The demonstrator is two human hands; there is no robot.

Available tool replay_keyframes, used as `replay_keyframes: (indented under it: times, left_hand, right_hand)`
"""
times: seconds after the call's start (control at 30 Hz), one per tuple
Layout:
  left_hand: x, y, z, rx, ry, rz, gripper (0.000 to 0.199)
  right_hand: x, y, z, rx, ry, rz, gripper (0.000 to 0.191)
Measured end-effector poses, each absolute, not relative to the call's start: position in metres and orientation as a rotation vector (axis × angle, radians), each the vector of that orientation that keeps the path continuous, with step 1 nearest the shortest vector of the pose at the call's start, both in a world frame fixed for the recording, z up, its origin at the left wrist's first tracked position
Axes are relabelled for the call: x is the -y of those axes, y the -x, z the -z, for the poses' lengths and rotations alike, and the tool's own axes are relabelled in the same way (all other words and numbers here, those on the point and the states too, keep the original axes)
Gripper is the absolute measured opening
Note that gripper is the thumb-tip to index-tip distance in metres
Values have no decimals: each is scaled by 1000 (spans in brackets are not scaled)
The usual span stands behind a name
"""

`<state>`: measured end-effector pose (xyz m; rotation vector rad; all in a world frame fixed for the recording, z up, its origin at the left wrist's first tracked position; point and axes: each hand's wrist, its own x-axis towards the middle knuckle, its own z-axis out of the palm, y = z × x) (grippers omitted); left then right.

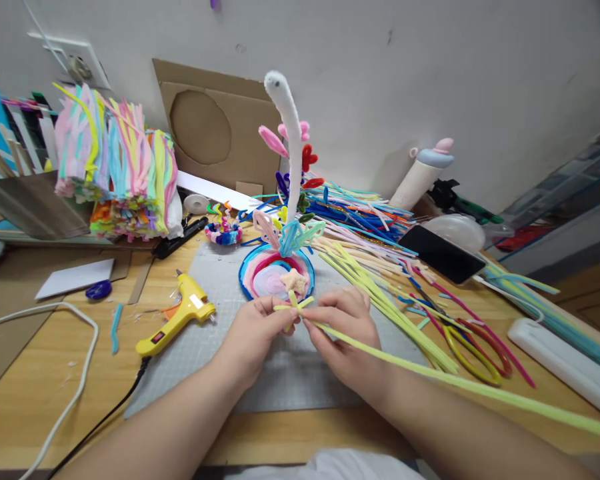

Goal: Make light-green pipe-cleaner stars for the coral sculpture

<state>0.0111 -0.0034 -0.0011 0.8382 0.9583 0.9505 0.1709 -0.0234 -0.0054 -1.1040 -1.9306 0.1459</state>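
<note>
Currently left hand point(253, 333) and right hand point(343, 330) both pinch a yellow-green pipe cleaner point(430, 375) (end knotted), just in front of the spiral disc point(260, 273); glue gun point(177, 320) left of it.

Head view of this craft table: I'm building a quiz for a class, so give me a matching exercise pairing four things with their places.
Things:
1. yellow plastic glue gun
2. black flat phone
3. long pale-green fuzzy pipe cleaner
4. tall white fuzzy stem

Places:
A. rising from the round striped pipe-cleaner base
B. pinched between left hand and right hand
C. on the grey mat's left edge
D. right of the loose pipe-cleaner pile

Pairs: 1-C, 2-D, 3-B, 4-A
</note>
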Motion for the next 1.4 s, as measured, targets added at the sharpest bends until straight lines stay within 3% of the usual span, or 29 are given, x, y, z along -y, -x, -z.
replay_keyframes:
  times: [0.4,0.7,1.4]
  left_hand:
    - [-1,-5,-1,-906,-391,-785,11]
    - [0,-6,1,-897,-747,-835,19]
    - [2,-8,5,-916,-618,-854,18]
  right_hand:
    - [22,-171,6,1904,1087,-157,13]
    - [22,-171,7,1909,1085,-121,13]
    - [19,-171,12,2078,1087,166,13]
